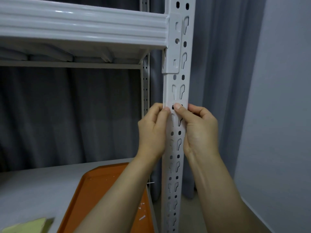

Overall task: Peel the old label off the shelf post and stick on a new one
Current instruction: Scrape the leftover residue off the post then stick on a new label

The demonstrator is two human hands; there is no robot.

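Left hand point(153, 132), right hand point(200, 130) up at shelf post point(176, 148): fingers point(156, 108) curled round post edges, thumbs pressing white label point(183, 102). Orange tray point(101, 190) below, paper scraps point(142, 217) inside.

Orange tray point(101, 190) holding white scraps point(142, 217); yellowish pad point(30, 226) bottom left; grey curtain point(67, 106) behind.

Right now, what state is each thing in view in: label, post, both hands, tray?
Label: flat on the post, top edge down; peeling or sticking unclear.
Post: upright, holes uncovered below the hands.
Left hand: thumb on the label's left edge.
Right hand: thumb on the label's middle.
Tray: on the lower shelf, white scraps in it.
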